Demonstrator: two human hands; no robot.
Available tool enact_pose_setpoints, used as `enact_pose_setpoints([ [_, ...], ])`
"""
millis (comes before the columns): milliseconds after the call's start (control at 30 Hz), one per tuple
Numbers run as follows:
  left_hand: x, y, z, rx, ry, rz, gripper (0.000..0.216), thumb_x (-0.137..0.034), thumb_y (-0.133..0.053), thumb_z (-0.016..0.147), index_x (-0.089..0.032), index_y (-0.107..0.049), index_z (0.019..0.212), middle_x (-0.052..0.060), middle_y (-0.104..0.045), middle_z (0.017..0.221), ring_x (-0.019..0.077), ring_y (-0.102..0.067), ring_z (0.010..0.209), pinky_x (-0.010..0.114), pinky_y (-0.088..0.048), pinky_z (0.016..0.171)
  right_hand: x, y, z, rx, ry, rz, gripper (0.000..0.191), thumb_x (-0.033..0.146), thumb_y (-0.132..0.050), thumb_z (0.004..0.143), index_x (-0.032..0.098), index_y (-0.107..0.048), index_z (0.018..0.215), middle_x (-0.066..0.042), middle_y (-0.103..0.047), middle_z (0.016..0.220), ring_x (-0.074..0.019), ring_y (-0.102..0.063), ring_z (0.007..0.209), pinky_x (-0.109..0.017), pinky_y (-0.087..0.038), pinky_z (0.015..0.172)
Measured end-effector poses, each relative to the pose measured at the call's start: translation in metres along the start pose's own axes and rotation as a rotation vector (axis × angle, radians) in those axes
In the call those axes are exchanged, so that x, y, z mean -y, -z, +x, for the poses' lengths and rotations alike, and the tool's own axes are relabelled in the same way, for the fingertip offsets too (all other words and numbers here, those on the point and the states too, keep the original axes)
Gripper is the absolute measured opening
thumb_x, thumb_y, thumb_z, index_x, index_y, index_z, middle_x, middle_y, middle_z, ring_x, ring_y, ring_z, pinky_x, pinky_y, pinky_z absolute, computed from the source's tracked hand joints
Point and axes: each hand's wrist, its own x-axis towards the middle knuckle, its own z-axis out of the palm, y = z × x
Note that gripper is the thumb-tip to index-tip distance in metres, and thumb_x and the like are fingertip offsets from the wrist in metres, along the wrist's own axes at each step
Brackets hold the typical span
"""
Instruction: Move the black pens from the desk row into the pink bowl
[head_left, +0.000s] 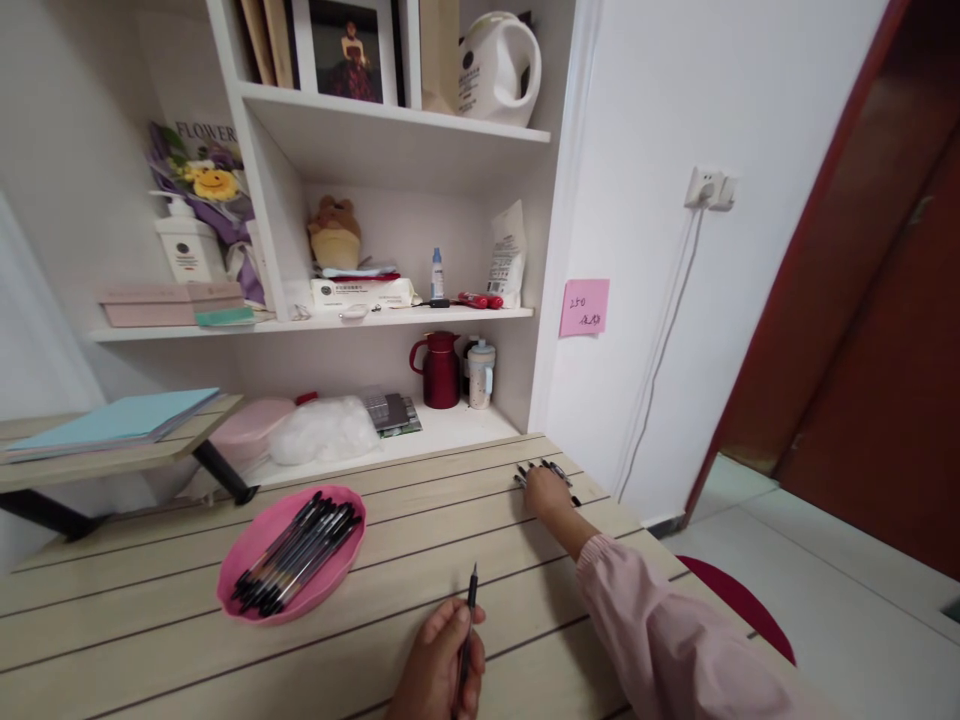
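My left hand (444, 655) is closed around a slim black pen (471, 600) near the front of the table. The pen is uncapped and stands with its fine tip upward. Toward the far right corner, my right hand (547, 495) is curled down among several small black pieces (556, 470) that look like pen caps. The back of that hand hides its fingertips and anything between them. To the left, a pink oval bowl (226, 585) holds a pile of black pens (300, 555), lying side by side.
The slatted wooden table (405, 540) meets white shelves (397, 115) at the back. A small raised stand (172, 445) with blue paper (120, 420) is at the left. A red jug (440, 372) and a pale cup (481, 375) stand on the lowest shelf. A red stool (739, 605) shows beyond the right edge.
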Motion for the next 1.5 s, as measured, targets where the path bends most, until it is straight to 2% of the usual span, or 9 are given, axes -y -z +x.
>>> enact_pose_setpoints([
  [467,0.0,0.0,0.001,0.017,-0.04,0.015,0.042,-0.055,-0.058,0.067,-0.017,-0.05,0.084,-0.005,-0.052,0.049,0.0024,-0.03,0.025,0.017,-0.013,0.027,-0.007,0.0,-0.006,-0.013,-0.013,-0.019,0.027,0.009,-0.047,0.077,0.012,-0.064,0.098,-0.017,-0.064,0.105,-0.0213,-0.062,0.094,-0.03,-0.044,0.079],
  [667,-0.001,-0.001,-0.001,0.02,-0.035,-0.003,0.041,-0.053,-0.059,0.067,-0.017,-0.05,0.084,-0.005,-0.053,0.049,0.0024,-0.031,0.025,0.017,-0.014,0.027,-0.01,0.003,-0.007,-0.018,-0.025,0.006,0.023,0.017,-0.05,0.078,0.012,-0.064,0.095,-0.017,-0.064,0.104,-0.0216,-0.062,0.091,-0.029,-0.044,0.074],
  [800,-0.003,-0.001,-0.003,0.02,-0.048,-0.016,0.039,-0.051,-0.059,0.068,-0.017,-0.05,0.084,-0.006,-0.052,0.048,0.0019,-0.028,0.024,0.016,-0.012,0.026,-0.021,0.007,-0.01,-0.013,-0.024,0.036,0.021,0.021,-0.049,0.078,0.017,-0.065,0.092,-0.012,-0.067,0.097,-0.0203,-0.061,0.09,-0.027,-0.042,0.072],
  [933,-0.002,-0.001,-0.002,0.009,-0.046,-0.015,0.037,-0.05,-0.059,0.069,-0.017,-0.05,0.083,-0.005,-0.053,0.048,0.0021,-0.03,0.025,0.016,-0.013,0.026,-0.033,0.007,-0.018,-0.011,-0.007,0.057,0.024,0.018,-0.048,0.077,0.02,-0.063,0.095,-0.007,-0.067,0.096,-0.0179,-0.06,0.091,-0.024,-0.04,0.072],
  [1167,-0.002,-0.001,-0.002,0.022,-0.055,-0.036,0.036,-0.049,-0.06,0.069,-0.017,-0.05,0.082,-0.006,-0.052,0.048,0.0021,-0.03,0.024,0.016,-0.013,0.026,-0.033,-0.002,-0.034,0.014,0.037,0.053,0.018,0.016,-0.049,0.077,0.016,-0.063,0.087,-0.009,-0.066,0.092,-0.0179,-0.059,0.088,-0.024,-0.039,0.071],
  [1333,-0.002,-0.001,-0.002,0.023,-0.049,-0.059,0.036,-0.048,-0.061,0.068,-0.016,-0.051,0.081,-0.005,-0.054,0.048,0.0022,-0.031,0.024,0.016,-0.013,0.026,-0.031,-0.007,-0.042,0.034,0.072,0.022,0.026,0.005,-0.043,0.075,0.014,-0.064,0.087,-0.013,-0.065,0.095,-0.0206,-0.058,0.09,-0.027,-0.039,0.073],
  [1500,-0.003,-0.004,-0.003,0.019,-0.071,-0.063,0.034,-0.047,-0.061,0.068,-0.016,-0.052,0.08,-0.005,-0.053,0.047,0.0018,-0.03,0.023,0.016,-0.012,0.026,-0.037,-0.005,-0.046,0.032,0.057,0.019,0.027,0.009,-0.042,0.078,0.017,-0.065,0.088,-0.011,-0.064,0.098,-0.0209,-0.058,0.091,-0.028,-0.039,0.074],
])
